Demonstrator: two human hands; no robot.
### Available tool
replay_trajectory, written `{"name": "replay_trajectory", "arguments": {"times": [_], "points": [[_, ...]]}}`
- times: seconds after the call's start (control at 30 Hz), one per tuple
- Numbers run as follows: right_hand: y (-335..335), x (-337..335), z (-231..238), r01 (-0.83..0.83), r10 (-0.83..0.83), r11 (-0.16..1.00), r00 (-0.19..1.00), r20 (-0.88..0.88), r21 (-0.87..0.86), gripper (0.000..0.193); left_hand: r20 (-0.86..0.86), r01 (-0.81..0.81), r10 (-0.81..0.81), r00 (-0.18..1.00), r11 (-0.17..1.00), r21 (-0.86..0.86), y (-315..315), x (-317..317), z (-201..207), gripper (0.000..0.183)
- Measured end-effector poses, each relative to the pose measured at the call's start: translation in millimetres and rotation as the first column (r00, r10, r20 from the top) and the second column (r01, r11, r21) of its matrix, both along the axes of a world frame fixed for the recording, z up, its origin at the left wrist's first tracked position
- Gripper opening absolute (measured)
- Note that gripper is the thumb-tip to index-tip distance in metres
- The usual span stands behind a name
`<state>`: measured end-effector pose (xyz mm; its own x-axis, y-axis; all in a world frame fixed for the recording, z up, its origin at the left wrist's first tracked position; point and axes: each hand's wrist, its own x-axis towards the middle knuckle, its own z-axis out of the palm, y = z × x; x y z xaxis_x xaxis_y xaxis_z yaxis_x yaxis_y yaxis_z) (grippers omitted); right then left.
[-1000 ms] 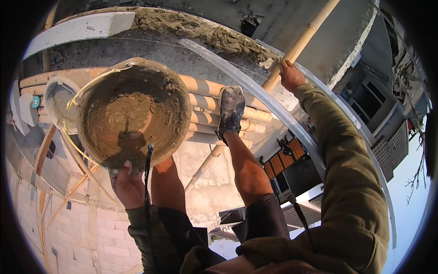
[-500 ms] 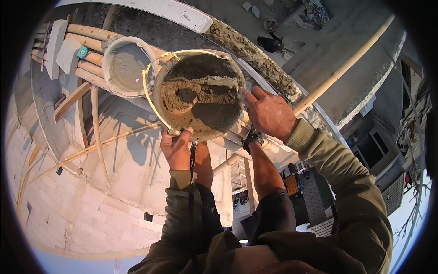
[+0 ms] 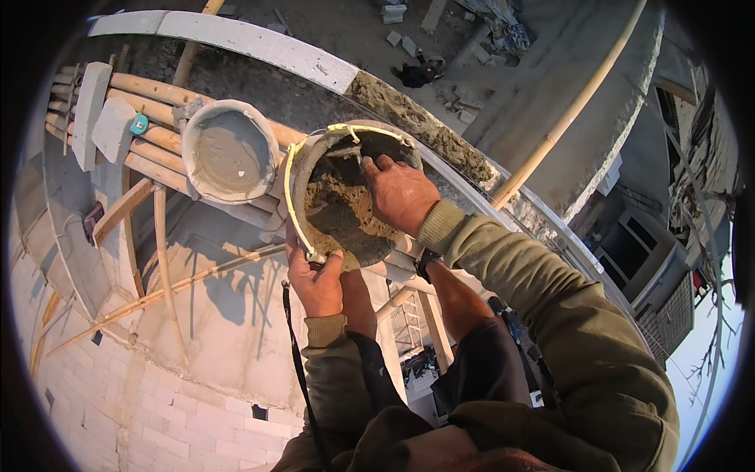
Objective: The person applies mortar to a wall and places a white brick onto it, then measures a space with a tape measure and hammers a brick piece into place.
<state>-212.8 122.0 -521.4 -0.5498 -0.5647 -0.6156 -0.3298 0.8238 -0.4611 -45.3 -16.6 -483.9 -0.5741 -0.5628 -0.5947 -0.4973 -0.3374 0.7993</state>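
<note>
- My left hand (image 3: 315, 289) pinches the near-left rim of the round, dark grey, mortar-crusted bucket (image 3: 313, 163), thumb above the edge.
- My right hand (image 3: 403, 195) is inside the bucket's mouth, palm down, fingers bent; I cannot tell whether the fingertips close on anything.
- The bucket is located directly ahead of me, its open mouth facing me; its base is hidden. A thin yellow cord handle (image 3: 290, 189) hangs along its left rim.
- Inside the bucket: wet, brown-grey mortar (image 3: 346, 228), uneven and lumpy.
- Work surface: a row of round, tan bamboo poles (image 3: 153, 87) laid side by side.
- Just left of the bucket, on the poles: a round, pale grey bucket (image 3: 191, 149) containing smooth grey paste.
- Farther left, on the poles: two white, flat-sided blocks (image 3: 113, 130) and a small teal tape measure (image 3: 139, 124) beside the nearer one.
- Beyond the poles: a curved row of long white blocks (image 3: 244, 39), followed to the right by a rough brown mortar bed (image 3: 421, 122).
- Right side: a single long bamboo pole (image 3: 574, 110), set diagonally before a grey concrete slab (image 3: 621, 134).
- Lower left: a sunlit wall of pale rectangular blocks (image 3: 173, 417).
</note>
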Motion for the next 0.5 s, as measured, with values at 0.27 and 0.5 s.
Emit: {"name": "replay_trajectory", "arguments": {"times": [0.27, 0.5], "points": [[-4.5, 6.4, 32.2, -0.137, 0.125, 0.989, 0.977, -0.176, -0.057, 0.042, 0.003, 0.03, -0.03, 1.0, 0.999, 0.041, -2.7, -1.7, 3.3, 0.053], [37.7, 21.1, 16.7, -0.301, 0.301, 0.954, 0.946, -0.123, 0.019, 0.053, -0.021, -0.135, 0.137, 0.99, 0.988, 0.077, 7.2, -15.8, 12.6, 0.053]]}}
